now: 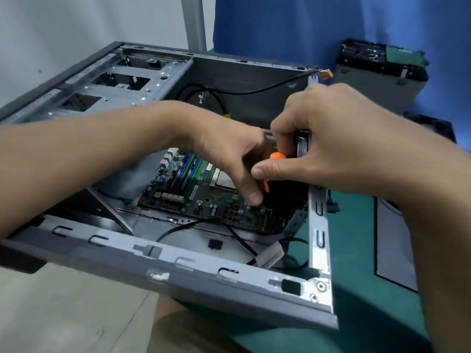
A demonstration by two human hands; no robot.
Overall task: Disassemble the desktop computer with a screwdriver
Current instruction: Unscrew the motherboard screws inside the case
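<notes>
An open grey desktop case [178,266] lies on its side with a green motherboard [204,200] inside. My right hand [331,149] grips the orange and black handle of a screwdriver [276,159], held upright over the board's right part. My left hand [229,154] reaches in from the left, its fingers pressed down on the board right beside the screwdriver shaft. The screwdriver tip is hidden behind my fingers. Blue and green memory slots [190,171] and a bare processor socket [224,179] show to the left of my hands.
Black cables [239,240] trail across the case floor near the front. An empty metal drive cage [117,82] fills the case's far left. A removed grey unit [382,72] stands at the back right on the green mat [356,250]. Blue cloth hangs behind.
</notes>
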